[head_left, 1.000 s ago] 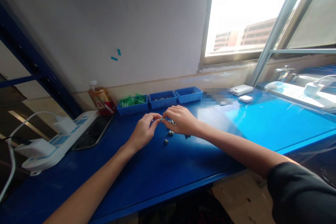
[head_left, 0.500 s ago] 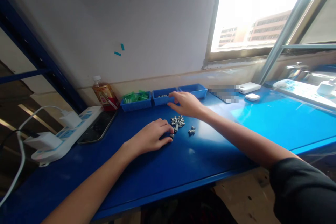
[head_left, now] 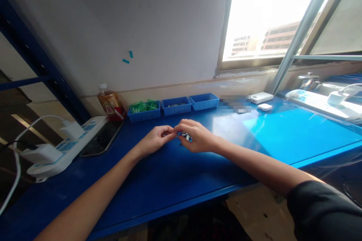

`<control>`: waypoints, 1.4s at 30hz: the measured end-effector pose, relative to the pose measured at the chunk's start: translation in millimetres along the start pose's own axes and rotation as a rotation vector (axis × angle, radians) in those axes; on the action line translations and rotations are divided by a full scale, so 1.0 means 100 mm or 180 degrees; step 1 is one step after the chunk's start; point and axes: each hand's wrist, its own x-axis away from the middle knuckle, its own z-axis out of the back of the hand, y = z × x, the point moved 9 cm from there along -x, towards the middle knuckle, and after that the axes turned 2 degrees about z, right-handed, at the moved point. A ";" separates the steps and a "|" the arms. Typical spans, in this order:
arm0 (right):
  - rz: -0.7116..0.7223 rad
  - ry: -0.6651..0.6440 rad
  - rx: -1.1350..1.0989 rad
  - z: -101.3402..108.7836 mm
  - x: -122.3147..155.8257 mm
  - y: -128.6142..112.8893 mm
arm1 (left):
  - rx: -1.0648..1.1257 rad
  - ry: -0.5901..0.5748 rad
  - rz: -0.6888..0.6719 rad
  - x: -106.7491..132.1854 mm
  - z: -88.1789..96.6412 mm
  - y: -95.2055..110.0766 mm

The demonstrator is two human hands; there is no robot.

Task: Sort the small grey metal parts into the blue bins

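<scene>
Over the blue table (head_left: 158, 188), my left hand (head_left: 158, 138) and my right hand (head_left: 196, 135) meet at the fingertips, both closed in a pinch. Whatever is between the fingertips is too small and covered to name. Several small grey metal pieces (head_left: 186, 136) show through the gap under my right hand, which hides much of their pile. Behind the hands stands a blue bin (head_left: 177, 110) with small metal bits in it. To its left, another blue bin (head_left: 144, 116) holds green plastic pieces (head_left: 143, 106). A third blue bin (head_left: 204, 104) is on the right.
A phone (head_left: 102, 139) and a white power strip (head_left: 68, 147) with plugged-in chargers lie at the left, near a bottle (head_left: 110, 101). Two white devices, a larger one (head_left: 262, 97) and a smaller one (head_left: 265, 107), lie at the back right, before another power strip (head_left: 322, 101).
My right hand has come back from the middle bin, down to my left hand. My left hand has moved slightly left and up, its fingers now pinched. The view has shifted a little.
</scene>
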 end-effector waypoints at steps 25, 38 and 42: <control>-0.0857 0.1800 0.1768 1.60 -0.20 0.93 | -0.2197 0.0131 -0.0828 0.06 -0.32 0.17; -0.0843 -0.0285 0.1007 0.10 0.18 0.84 | -0.1436 0.0782 -0.0376 0.01 -0.06 0.09; -0.0092 -0.0318 0.0808 -0.11 0.03 0.33 | -0.0428 0.1108 -0.0228 0.01 0.06 0.01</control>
